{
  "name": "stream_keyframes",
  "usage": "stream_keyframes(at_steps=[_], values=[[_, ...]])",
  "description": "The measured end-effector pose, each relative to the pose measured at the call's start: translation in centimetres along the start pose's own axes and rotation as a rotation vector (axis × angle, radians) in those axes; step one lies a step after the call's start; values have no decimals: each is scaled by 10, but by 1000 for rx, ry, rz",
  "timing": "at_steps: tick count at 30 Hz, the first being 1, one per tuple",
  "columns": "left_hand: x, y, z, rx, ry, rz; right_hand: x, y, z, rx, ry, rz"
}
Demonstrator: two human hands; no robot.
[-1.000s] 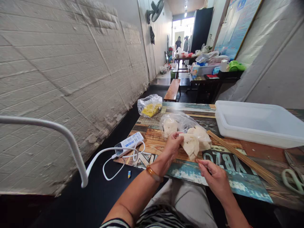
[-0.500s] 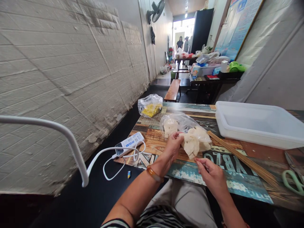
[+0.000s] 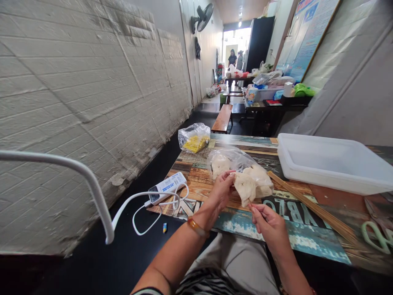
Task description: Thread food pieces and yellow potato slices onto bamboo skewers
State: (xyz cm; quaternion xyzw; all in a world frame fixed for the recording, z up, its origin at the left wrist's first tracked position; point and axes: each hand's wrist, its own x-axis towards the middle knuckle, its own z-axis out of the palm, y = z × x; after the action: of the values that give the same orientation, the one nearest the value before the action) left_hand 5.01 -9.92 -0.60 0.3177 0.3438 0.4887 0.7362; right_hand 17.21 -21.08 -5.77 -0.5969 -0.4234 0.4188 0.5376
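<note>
My left hand [image 3: 224, 185] pinches the upper left edge of a soft cream-coloured sheet [image 3: 245, 187], which looks like tofu skin, holding it above the table. Just below its lower tip, my right hand [image 3: 266, 218] is closed with thumb and finger on a thin skewer, mostly hidden by the fingers; its end meets the sheet. Behind my hands lies a clear plastic bag [image 3: 236, 154] with more cream pieces [image 3: 221, 163] inside. A bundle of bamboo skewers [image 3: 313, 207] rests diagonally to the right of the bag.
A white plastic tub [image 3: 325, 180] stands at the back right, and green-handled scissors [image 3: 376, 235] lie at the right. To the left are a white power bank [image 3: 168, 187] with its cable and a bag with yellow contents [image 3: 195, 141]. Beyond the table is a wooden bench [image 3: 222, 118].
The sheet has shifted slightly left and its lower tip is turned a little. My right hand has moved slightly left with it. Both hands keep their grip.
</note>
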Motion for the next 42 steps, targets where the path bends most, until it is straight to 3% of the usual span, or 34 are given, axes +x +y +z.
stream_keyframes(at_steps=[5, 9, 18, 23, 42], values=[[-12, 0, -3, -136, -168, -174, -4, 0, 3, 38, 72, -15], [-19, -2, 2, -156, -195, -159, -6, -4, 8, -26, 49, -33], [-18, 10, 1, -179, -68, -55, -34, 3, 7, -121, -34, 22], [-17, 8, 5, -191, -94, -55, -48, 6, 11, -201, -7, 32], [-8, -8, 10, -223, 38, 13, -46, -1, 28, -239, 69, -12]])
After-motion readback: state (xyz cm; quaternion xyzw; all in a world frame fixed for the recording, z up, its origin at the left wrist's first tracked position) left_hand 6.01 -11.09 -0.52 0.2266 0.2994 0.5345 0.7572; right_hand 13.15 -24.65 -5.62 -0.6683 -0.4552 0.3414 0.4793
